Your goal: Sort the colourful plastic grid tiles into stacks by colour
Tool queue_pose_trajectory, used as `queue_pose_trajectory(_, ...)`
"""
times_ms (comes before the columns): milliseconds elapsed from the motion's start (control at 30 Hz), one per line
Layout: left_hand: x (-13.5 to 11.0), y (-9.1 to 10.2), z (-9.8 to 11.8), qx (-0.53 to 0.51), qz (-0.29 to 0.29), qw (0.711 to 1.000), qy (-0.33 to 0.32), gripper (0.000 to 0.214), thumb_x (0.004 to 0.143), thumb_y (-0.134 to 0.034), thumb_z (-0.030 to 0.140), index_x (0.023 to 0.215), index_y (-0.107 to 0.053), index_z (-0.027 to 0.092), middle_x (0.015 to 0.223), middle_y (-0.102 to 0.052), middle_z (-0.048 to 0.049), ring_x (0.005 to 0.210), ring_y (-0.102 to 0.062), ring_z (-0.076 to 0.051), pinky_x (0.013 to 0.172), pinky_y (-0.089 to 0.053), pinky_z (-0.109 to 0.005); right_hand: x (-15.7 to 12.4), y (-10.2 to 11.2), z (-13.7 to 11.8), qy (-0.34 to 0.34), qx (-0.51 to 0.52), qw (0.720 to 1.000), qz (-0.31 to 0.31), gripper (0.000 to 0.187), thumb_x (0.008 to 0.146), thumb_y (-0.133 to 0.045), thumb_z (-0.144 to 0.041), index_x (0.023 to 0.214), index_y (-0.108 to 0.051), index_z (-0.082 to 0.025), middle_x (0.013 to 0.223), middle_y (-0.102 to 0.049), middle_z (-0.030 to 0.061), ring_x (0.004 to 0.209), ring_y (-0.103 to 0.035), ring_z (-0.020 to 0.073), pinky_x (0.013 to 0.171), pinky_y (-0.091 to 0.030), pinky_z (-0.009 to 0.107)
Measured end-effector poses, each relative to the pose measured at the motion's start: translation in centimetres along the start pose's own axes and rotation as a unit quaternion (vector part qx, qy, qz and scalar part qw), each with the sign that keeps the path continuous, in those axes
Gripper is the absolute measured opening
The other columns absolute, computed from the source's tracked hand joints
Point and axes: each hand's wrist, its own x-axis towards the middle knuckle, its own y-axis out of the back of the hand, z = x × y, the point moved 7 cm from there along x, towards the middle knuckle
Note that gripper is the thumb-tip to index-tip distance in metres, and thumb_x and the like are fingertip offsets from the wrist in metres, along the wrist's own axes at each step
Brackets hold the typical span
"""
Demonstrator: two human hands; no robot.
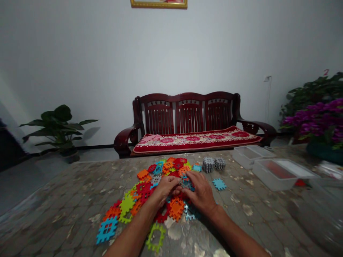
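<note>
Many flat toothed plastic tiles (144, 192) in red, orange, blue and green lie spread over the patterned table (66, 210). My left hand (165, 190) and my right hand (199, 192) rest side by side on the pile, fingertips meeting over a blue-grey tile (185, 183). The fingers of both hands are curled and pinched together around that tile. A lone blue tile (219, 184) lies just right of my right hand. Two short stacks of grey tiles (213, 164) stand beyond the pile.
Two clear plastic boxes (278, 173) sit on the table's right side. A dark wooden bench (187, 121) with a red cushion stands against the wall behind. A green plant (57, 130) is at left, purple flowers (318, 117) at right.
</note>
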Motion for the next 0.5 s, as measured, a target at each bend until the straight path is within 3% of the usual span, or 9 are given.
queue_pose_trajectory(167,-0.4,-0.9,-0.3,0.040,-0.012,0.999,-0.018,0.048,0.059,-0.080,0.060,0.068,-0.062,0.016,0.061,-0.067,0.0001,0.055,-0.059,-0.009,0.057,-0.047,-0.020,-0.2,0.4,-0.9,0.041,-0.033,0.999,-0.011,0.049,0.085,-0.069,-0.027,0.133,-0.060,-0.020,0.123,-0.069,0.0125,0.113,-0.061,0.0284,0.096,-0.051,0.044)
queue_pose_trajectory(267,-1.1,0.3,1.7,0.161,-0.033,0.984,-0.063,0.047,0.068,-0.071,0.062,0.074,-0.070,0.016,0.068,-0.072,-0.0040,0.062,-0.064,-0.015,0.062,-0.051,-0.026,0.3,1.3,0.5,0.052,-0.036,0.998,-0.008,0.050,0.085,-0.067,-0.024,0.135,-0.060,-0.020,0.125,-0.070,0.0119,0.115,-0.061,0.0276,0.098,-0.050,0.044)
queue_pose_trajectory(367,-2.3,5.5,5.6,0.274,0.047,0.945,-0.171,0.046,0.070,-0.069,0.058,0.091,-0.078,0.019,0.095,-0.079,-0.0076,0.091,-0.071,-0.024,0.086,-0.055,-0.033,1.7,4.1,5.7,-0.029,-0.044,0.998,0.033,0.048,0.085,-0.067,-0.033,0.131,-0.063,-0.020,0.122,-0.072,0.0120,0.112,-0.065,0.0282,0.099,-0.051,0.045)
queue_pose_trajectory(500,-3.5,16.6,6.4,0.348,0.190,0.902,-0.172,0.059,0.073,-0.058,0.067,0.103,-0.077,0.020,0.112,-0.078,-0.0101,0.110,-0.069,-0.032,0.100,-0.052,-0.044,3.7,9.0,15.5,-0.172,-0.070,0.981,0.049,0.053,0.079,-0.065,-0.040,0.128,-0.067,-0.018,0.120,-0.073,0.0137,0.108,-0.068,0.0306,0.098,-0.053,0.047)
